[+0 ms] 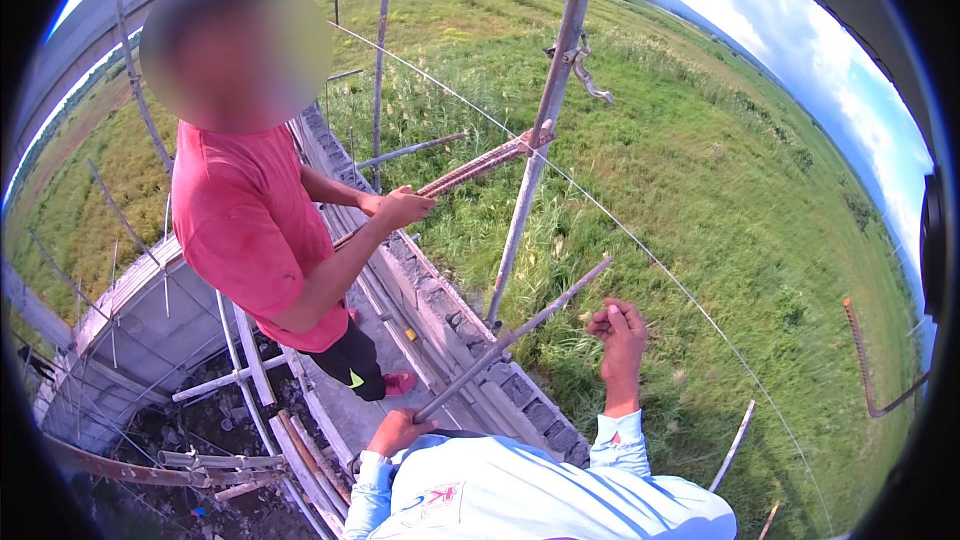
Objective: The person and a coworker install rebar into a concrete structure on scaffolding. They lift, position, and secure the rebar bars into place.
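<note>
My left hand [395, 432] is closed round the near end of a grey metal pipe [465, 375]. This pipe slants up and away to the right, past the top of the block wall [530, 405]. Raised to the right of it, over the grass side, is my right hand [618, 335]. Its fingers are curled in, and anything between them is too small to make out. Across from me at the left stands a person in a red shirt [235, 210]. That person's hands [400, 208] hold a bundle of thin reddish rods [480, 165], whose far end meets an upright pole [545, 110].
A taut string [680, 285] crosses beyond my right hand. A clamp [580, 65] hangs on the pole. Several poles and planks [310, 470] lie at lower left above rubble [215, 420]. A bent rusty bar [855, 340] rises at the far right. Grassland lies beyond the wall.
</note>
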Demonstrator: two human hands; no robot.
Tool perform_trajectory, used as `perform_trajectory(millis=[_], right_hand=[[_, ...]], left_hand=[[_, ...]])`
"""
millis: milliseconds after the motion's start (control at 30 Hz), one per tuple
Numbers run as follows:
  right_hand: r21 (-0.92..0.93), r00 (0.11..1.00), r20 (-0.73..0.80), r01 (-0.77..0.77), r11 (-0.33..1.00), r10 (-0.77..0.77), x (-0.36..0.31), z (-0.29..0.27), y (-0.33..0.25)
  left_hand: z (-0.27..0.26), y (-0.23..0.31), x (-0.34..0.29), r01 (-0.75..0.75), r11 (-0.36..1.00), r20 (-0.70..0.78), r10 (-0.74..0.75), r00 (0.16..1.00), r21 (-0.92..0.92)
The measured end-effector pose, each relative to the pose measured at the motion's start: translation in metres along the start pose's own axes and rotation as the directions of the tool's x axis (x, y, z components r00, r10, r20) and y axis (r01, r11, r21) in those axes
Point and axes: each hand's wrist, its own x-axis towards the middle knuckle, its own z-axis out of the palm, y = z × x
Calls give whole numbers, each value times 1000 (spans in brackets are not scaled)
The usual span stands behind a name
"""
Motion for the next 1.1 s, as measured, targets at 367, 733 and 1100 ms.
perform_trajectory(millis=[367, 733, 1100], right_hand=[[-66, 994, 52, -93, 993, 97, -10, -3, 20], [-68, 995, 78, -50, 996, 55, -6, -9, 13], [-98, 996, 72, -52, 994, 60, -9, -13, 12]], left_hand=[[23, 6, 2, -76, 995, 25, 74, 997, 61], [30, 31, 6, -4, 997, 153, -8, 988, 75], [46, -16, 40, -39, 977, 287, -23, 958, 209]])
